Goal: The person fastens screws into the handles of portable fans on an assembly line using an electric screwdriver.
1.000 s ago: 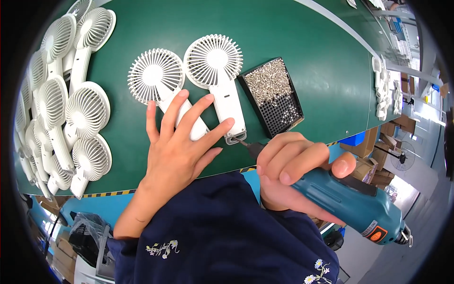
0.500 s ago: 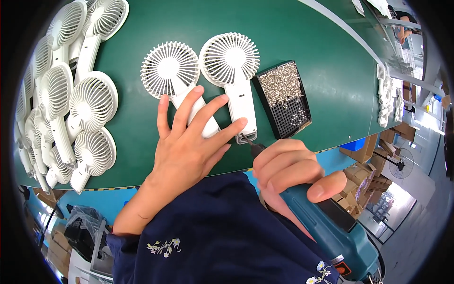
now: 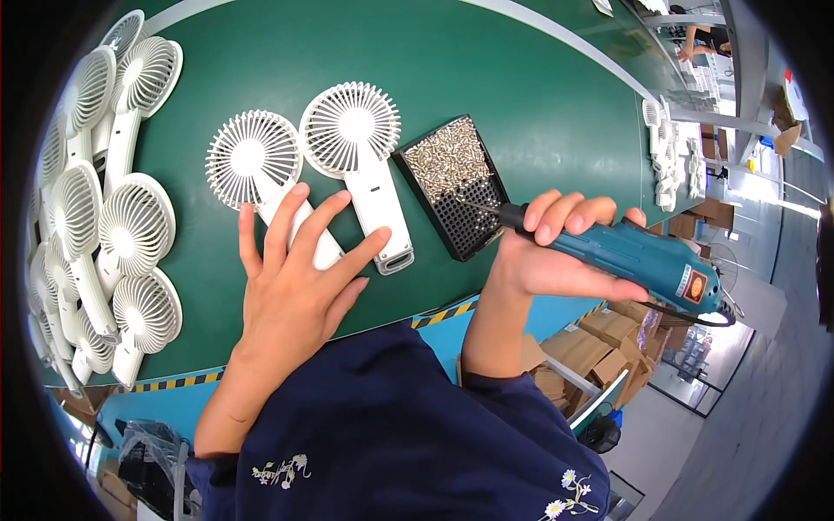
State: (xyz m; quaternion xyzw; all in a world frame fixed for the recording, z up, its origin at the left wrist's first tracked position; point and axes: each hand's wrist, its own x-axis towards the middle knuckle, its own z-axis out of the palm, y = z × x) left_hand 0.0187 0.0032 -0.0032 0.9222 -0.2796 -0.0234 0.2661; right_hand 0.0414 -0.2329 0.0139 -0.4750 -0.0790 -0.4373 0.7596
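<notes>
Two white handheld fans lie side by side with their round grilles away from me, the left fan [image 3: 253, 157] and the right fan [image 3: 379, 213]. My left hand [image 3: 291, 282] rests with fingers spread: some fingers lie over the left fan's handle, and the index fingertip touches the right fan's handle. A wire loop shows at the right fan's near end. My right hand [image 3: 565, 234] grips a teal electric screwdriver [image 3: 638, 260] held sideways. Its bit reaches over the perforated part of a black screw tray [image 3: 473, 230], where small silvery screws [image 3: 447, 161] are heaped at the far end.
Many white fans [image 3: 136, 224] are piled on the left of the green table [image 3: 539, 95]. More white fans [image 3: 665, 156] lie at the far right. Striped tape edges the near side. Cardboard boxes [image 3: 599, 343] stand below right; a person is in the far upper right.
My right hand has lifted the screwdriver from the right fan's near end to the screw tray, turning it sideways. The left hand stays on the fans; the whole view has shifted.
</notes>
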